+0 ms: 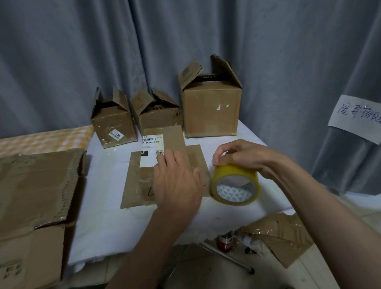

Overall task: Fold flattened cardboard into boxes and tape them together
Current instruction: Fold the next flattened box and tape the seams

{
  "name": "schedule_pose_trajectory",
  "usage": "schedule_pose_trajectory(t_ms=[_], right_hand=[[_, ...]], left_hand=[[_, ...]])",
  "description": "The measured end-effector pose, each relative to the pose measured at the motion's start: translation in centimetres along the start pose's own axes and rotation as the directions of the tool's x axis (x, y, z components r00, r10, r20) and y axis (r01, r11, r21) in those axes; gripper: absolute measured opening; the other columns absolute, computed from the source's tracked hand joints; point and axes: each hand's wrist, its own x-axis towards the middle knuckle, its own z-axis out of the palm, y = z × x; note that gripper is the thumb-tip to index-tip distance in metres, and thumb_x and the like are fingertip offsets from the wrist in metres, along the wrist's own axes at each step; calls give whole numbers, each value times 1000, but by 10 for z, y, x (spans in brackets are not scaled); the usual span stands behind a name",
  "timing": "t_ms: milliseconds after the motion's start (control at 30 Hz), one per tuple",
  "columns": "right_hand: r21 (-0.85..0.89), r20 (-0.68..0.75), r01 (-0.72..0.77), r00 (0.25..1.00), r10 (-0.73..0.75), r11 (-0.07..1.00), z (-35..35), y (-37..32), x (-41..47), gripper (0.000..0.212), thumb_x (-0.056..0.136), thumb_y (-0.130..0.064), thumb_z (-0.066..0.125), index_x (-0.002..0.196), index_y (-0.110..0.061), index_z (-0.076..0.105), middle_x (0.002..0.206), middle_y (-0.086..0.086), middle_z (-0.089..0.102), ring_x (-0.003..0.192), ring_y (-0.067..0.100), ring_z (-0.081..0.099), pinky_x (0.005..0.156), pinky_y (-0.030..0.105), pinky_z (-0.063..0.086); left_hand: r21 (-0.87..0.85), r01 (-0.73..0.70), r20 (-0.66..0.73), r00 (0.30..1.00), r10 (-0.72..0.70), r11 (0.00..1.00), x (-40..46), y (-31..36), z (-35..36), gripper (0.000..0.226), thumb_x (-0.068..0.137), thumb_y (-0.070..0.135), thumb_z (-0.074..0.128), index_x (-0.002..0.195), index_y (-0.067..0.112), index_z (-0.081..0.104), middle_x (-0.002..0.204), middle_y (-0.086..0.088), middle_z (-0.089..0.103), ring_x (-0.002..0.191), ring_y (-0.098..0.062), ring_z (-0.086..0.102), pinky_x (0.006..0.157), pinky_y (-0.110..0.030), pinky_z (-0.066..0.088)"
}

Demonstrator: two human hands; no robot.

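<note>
A small flattened cardboard piece (137, 184) with a white shipping label lies on the white table (113, 219). My left hand (177, 183) rests flat on it, fingers spread and pointing away from me. To its right my right hand (239, 156) grips a yellow roll of tape (234, 185) from above, the roll standing on edge on the table, its patterned core facing me. Three folded boxes stand at the back: a small one (113, 126), a middle one (158, 113) and a larger one (211, 105), all with top flaps open.
A stack of large flattened cardboard (25, 202) lies on the left, overhanging the table edge. Torn cardboard scraps (284, 235) and a small red object (224, 242) lie on the floor below. Grey curtains (175, 41) hang behind, with a handwritten paper note (366, 118) pinned at right.
</note>
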Motion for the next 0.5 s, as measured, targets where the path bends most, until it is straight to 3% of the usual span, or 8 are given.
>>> schedule_pose_trajectory(t_ms=[67,167,267,333,433,500], right_hand=[[49,-38,-21,999,23,999,-9,6,-8,9,90,-26,73,82,-23,75,86,-4,70,72,9,66,59,16,52],[136,-99,-37,994,51,990,-15,17,-18,9,91,-30,72,82,-28,74,97,0,71,80,15,65,67,22,53],[226,-93,33,996,-12,974,-11,18,-27,6,92,-29,69,88,-30,73,100,-2,73,88,16,64,75,25,50],[241,-101,94,992,-71,966,-7,17,-33,6,94,-27,66,91,-27,71,92,-5,70,87,15,61,76,26,46],[209,-128,165,982,-140,964,-2,15,-40,8,96,-26,64,97,-26,71,94,5,60,88,17,55,80,33,41],[198,-158,207,971,-178,958,1,13,-44,9,96,-25,64,97,-29,72,94,10,56,86,16,54,80,32,41]], left_hand=[[16,-14,-5,1000,14,1000,-1,0,2,42,99,47,37,121,12,41,120,-7,43,109,-22,40,92,-34,37],[30,-24,7,1000,24,999,0,0,1,41,98,47,41,119,12,40,119,-7,42,108,-22,40,92,-33,37],[16,-40,13,999,40,999,2,-2,-3,53,94,56,44,121,10,41,120,-8,42,109,-23,39,93,-34,37],[-111,-16,24,1000,19,994,6,-6,-10,59,94,60,42,123,10,46,123,-10,44,111,-24,39,95,-36,36],[-344,-27,18,999,36,939,12,-9,-24,50,94,59,43,117,19,62,123,-4,49,117,-23,37,96,-39,34],[-459,-74,-2,997,82,886,12,-6,-34,40,92,60,47,102,31,72,104,9,55,110,-19,41,89,-38,34]])
